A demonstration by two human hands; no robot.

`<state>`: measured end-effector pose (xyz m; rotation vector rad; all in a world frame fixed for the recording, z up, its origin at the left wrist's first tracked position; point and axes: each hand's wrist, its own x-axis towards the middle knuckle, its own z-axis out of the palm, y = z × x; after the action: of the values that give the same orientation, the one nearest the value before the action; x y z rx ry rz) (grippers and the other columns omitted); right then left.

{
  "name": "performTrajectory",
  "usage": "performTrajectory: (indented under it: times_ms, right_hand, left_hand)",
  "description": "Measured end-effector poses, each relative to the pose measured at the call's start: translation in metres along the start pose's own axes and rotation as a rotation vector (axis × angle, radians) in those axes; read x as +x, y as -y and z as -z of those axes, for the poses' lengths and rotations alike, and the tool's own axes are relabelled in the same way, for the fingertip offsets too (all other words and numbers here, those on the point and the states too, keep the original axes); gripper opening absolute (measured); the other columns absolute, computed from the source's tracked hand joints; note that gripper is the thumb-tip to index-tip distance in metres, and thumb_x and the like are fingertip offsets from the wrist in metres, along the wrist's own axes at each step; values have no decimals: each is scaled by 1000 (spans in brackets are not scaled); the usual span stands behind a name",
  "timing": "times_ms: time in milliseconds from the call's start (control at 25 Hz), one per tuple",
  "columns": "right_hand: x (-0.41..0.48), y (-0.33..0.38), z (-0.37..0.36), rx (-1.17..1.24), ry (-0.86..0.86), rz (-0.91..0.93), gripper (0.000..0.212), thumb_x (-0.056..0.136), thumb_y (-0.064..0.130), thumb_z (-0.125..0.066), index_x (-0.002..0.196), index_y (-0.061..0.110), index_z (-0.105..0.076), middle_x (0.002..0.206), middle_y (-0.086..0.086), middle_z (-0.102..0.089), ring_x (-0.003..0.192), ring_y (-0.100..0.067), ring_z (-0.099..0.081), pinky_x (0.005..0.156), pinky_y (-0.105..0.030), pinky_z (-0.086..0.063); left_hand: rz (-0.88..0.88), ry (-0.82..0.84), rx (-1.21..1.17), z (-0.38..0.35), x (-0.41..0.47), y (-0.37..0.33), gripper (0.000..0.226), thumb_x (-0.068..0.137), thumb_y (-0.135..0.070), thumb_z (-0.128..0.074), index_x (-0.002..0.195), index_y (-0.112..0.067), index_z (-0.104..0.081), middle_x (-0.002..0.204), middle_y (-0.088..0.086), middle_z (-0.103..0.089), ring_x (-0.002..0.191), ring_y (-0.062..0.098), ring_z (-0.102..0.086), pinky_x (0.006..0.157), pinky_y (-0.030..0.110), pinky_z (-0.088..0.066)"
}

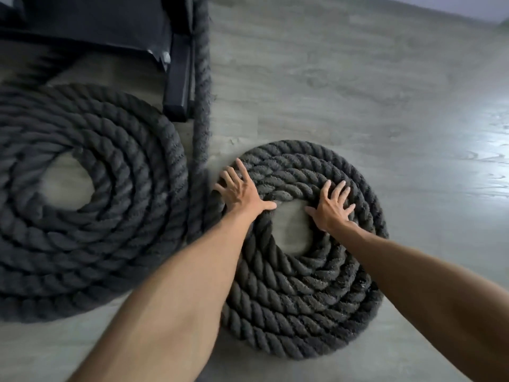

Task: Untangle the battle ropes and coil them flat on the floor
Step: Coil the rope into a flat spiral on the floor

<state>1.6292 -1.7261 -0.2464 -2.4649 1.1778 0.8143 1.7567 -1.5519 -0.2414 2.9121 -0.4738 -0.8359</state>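
Cut off or unclear:
- Larger coil [96, 244]: clipped at the view's left side, outer turns smeared by blur.
- Straight rope run [202, 78]: exits at the top of the view, far end unseen. Lower stretch drops between the two coils; cannot tell which coil it joins.
- Black frame [177, 84]: only one foot and part of a base visible just beside the straight run; type of equipment not readable.

Hands:
- Left hand [239, 191]: open, fingers spread, palm flat on far-left turns of smaller coil [303, 299].
- Right hand [332, 208]: open, fingers spread, pressing on inner turns, thumb at rim of centre hole.

Smaller coil: flat on floor [358, 92], just beside larger coil, bare floor showing through the hole.

Surface and room: grey wood-grain floor, bright glare on its right side. Pale wall strip [468, 6] along floor's far right edge.
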Motion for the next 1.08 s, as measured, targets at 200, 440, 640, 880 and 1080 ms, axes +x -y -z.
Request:
performTrajectory:
  times_ms: [200,440,640,880,1080]
  right_hand:
    - [44,30,40,-42,-3,67,96,97,40,-61,160,22,9,164,-8,25,152,-32,20,114,-73,-7]
    - [111,75,77,-137,-64,328,95,94,36,-62,160,21,4,166,-6,18,152,-32,19,112,-76,0]
    - [163,127,114,-270,-74,510,95,95,33,-64,161,21,2,167,-6,15,153,-31,15,113,-75,0]
    - [213,172,140,-356,-117,663,94,95,24,-64,161,24,2,168,-2,14,153,-30,15,116,-71,-1]
    - [206,143,133,-182,-318,518,89,95,39,-59,160,30,3,166,-10,19,150,-40,22,108,-76,13]
  left_hand:
    - [74,1,-91,19,27,-6,155,47,-84,-71,153,3,3,157,26,-13,144,40,-16,111,64,-16]
    - [-55,-243,-80,16,67,6,144,58,-85,-62,155,-9,13,158,31,13,147,43,17,112,68,9]
    - [26,-215,-120,34,100,7,132,64,-80,-63,157,-18,8,157,33,11,147,47,7,116,65,-2]
    - [232,-206,-89,58,125,-17,131,57,-88,-60,154,-15,-11,154,30,-12,140,42,-16,105,58,-25]
    - [310,-114,-52,78,143,-31,134,49,-92,-61,148,-12,-20,150,29,-17,137,44,-18,107,63,-21]
